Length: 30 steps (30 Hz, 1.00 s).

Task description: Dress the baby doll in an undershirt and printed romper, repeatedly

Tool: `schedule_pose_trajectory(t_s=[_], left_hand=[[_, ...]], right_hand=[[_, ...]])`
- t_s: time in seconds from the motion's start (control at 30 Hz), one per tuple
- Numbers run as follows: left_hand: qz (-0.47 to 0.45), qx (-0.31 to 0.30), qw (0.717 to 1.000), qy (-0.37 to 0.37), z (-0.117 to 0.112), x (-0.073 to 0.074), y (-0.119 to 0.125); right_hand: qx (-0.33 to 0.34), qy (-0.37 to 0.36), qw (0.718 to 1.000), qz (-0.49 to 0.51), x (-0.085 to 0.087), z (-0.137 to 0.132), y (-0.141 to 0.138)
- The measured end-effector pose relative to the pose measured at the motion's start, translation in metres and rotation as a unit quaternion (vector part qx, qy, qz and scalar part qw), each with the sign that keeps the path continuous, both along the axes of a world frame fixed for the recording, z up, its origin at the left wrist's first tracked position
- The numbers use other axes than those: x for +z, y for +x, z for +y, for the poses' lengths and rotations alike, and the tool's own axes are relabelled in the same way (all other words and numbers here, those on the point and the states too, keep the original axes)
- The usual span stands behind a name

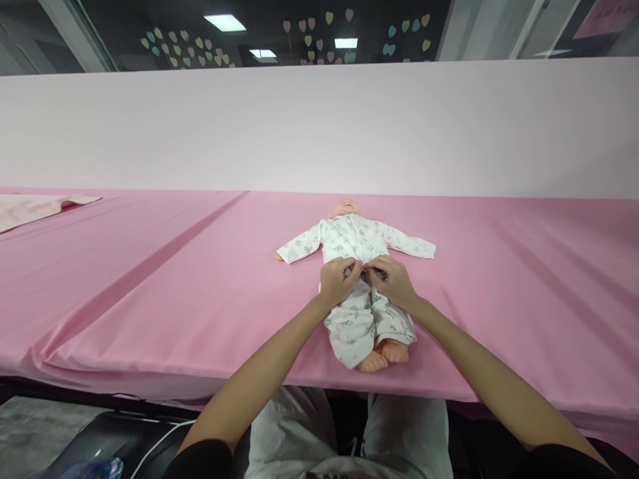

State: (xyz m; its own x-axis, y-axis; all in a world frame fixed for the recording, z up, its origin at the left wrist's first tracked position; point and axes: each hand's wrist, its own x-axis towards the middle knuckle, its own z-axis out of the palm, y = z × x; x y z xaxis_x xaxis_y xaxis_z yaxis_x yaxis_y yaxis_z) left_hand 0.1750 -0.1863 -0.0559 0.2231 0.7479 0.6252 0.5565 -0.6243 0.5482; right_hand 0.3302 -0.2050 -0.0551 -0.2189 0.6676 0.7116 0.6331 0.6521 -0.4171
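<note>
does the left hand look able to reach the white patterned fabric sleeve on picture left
Probably yes: the left hand is near that white patterned fabric sleeve, and nothing visible blocks the way, though it appears to be pinching the matching white garment.

You wear black sleeves: the left sleeve (202,460) at the lower left of the frame, the right sleeve (564,462) at the lower right — both short enough to leave your forearms (269,362) bare. Your left hand (338,279) and right hand (392,279), near the centre, are bare too. Loose, pale grey trousers (294,426) show at the bottom centre — softly creased.
</note>
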Motion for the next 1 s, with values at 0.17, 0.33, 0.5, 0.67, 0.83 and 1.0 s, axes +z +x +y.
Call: schedule_pose_trajectory(t_s=[0.17, 0.33, 0.5, 0.67, 0.83, 1.0], left_hand=[[0.001, 0.001, 1.000, 0.000, 0.0001, -0.0004, 0.0002], [0.006, 0.004, 1.000, -0.006, 0.0000, 0.0000, 0.0003], [0.007, 0.004, 1.000, -0.001, 0.0002, -0.0002, 0.0003], [0.001, 0.000, 1.000, 0.002, 0.0002, -0.0006, 0.0000], [0.008, 0.005, 1.000, -0.005, -0.0009, 0.0007, 0.0002], [0.014, 0.012, 1.000, -0.016, -0.0015, 0.0017, 0.0001]], right_hand=[[-0.001, -0.002, 1.000, -0.003, 0.0001, -0.0003, 0.0001], [-0.001, 0.004, 1.000, -0.005, 0.0001, -0.0001, 0.0002], [0.000, 0.006, 1.000, -0.005, 0.0001, 0.0002, 0.0002], [-0.001, 0.002, 1.000, -0.004, 0.0005, -0.0006, 0.0001], [-0.004, -0.003, 1.000, -0.005, 0.0011, -0.0005, -0.0001], [-0.007, -0.001, 1.000, -0.009, 0.0024, -0.0011, -0.0006]])
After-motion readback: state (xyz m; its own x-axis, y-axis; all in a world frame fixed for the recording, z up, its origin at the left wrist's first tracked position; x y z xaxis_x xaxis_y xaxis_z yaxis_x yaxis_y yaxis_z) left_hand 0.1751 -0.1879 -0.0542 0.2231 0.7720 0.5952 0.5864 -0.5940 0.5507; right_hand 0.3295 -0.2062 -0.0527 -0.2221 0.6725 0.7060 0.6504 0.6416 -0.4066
